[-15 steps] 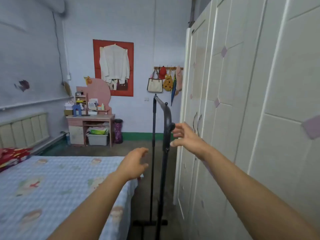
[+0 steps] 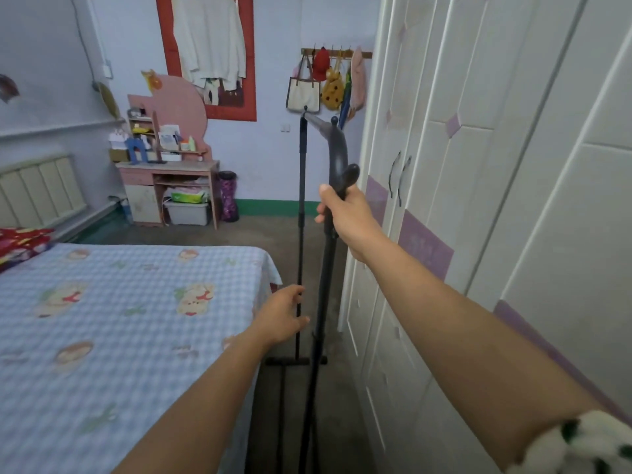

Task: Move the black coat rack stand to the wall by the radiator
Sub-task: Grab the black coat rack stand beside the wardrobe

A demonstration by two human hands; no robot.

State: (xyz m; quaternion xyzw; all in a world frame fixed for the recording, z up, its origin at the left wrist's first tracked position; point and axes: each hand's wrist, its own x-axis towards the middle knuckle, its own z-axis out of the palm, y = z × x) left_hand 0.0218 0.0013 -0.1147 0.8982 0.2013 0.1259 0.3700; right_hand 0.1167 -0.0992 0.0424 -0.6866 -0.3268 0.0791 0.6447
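black coat rack stand stands at frame centre between bed and wardrobe, right hand closed on its thicker pole, left hand curling around the thin one; lifting straight should clear its floor bar toward the radiator, upper left.

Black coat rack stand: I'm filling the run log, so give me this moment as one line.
phase: gripping | right hand: shut on black coat rack stand | left hand: closing on thin pole | stand: between bed and wardrobe
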